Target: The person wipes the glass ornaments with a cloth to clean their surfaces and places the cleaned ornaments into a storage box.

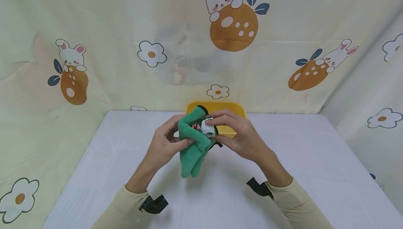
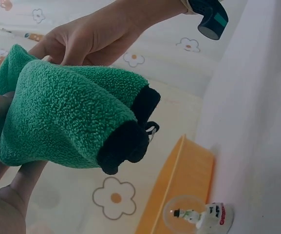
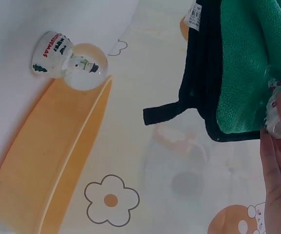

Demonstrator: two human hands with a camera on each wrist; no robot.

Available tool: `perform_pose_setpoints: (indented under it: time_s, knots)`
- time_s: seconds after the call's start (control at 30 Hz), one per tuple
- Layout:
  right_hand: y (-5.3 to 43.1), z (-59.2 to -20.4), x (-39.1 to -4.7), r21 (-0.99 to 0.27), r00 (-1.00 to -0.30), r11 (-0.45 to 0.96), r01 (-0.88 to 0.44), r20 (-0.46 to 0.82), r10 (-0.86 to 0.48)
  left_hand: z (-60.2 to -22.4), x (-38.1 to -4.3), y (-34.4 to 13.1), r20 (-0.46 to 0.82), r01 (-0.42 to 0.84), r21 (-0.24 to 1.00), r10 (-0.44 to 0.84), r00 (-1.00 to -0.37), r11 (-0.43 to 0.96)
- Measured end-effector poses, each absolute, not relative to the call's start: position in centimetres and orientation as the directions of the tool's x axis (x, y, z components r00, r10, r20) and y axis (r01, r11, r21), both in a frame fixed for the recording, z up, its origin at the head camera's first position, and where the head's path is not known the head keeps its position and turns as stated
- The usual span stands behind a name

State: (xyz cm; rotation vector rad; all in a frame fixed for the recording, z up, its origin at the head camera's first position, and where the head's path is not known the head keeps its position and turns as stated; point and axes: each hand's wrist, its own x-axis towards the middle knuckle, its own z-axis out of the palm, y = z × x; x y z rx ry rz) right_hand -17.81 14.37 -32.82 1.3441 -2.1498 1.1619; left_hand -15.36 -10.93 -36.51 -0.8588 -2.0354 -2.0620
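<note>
Above the table, my left hand [image 1: 163, 144] grips a green terry cloth [image 1: 192, 154] with black edging, a black loop and a white label. My right hand [image 1: 241, 135] holds a small snow globe by its white base [image 1: 208, 128], thumb on one side and fingers on the other. The globe's clear ball lies against the cloth's folds, with a bit of red showing inside; the cloth hides part of it. In the left wrist view, the cloth [image 2: 67, 112] covers the held globe. A second snow globe [image 3: 52, 53], with a snowman inside and Christmas lettering, stands upright on the table.
A yellow plastic bin [image 1: 217, 104] stands at the table's back edge, behind the hands; the second globe is beside it. A patterned curtain [image 1: 126, 82] hangs behind the table. Black wrist mounts [image 1: 154, 204] stick out from both sleeves.
</note>
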Motion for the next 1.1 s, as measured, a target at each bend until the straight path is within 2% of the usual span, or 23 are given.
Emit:
perform_pose_setpoints:
  time_s: [0.27, 0.43, 0.63, 0.93, 1.1]
  knots:
    - [14.45, -32.91, -17.8, -0.534, -0.52, 0.166, -0.829, 0.627, -0.579, -36.62, -15.5, -11.1, 0.503, 0.506, 0.859, 0.307, -0.808, -0.076]
    - [14.42, -33.07, -17.76, -0.552, -0.55, 0.187, -0.812, 0.619, -0.561, -36.67, -15.54, -11.02, 0.531, 0.546, 0.837, 0.293, -0.795, -0.035]
    - [14.43, -33.4, -17.78, -0.545, -0.568, 0.227, -0.807, 0.614, -0.548, -36.68, -15.43, -10.78, 0.594, 0.618, 0.786, 0.296, -0.748, -0.016]
    - [14.42, -32.94, -17.31, -0.616, -0.69, 0.354, -0.704, 0.476, -0.546, -36.97, -15.29, -10.46, 0.654, 0.699, 0.711, 0.299, -0.695, 0.068]
    - [14.41, -32.99, -17.39, -0.631, -0.679, 0.324, -0.705, 0.47, -0.564, -36.97, -15.39, -10.48, 0.664, 0.709, 0.7, 0.291, -0.689, 0.082]
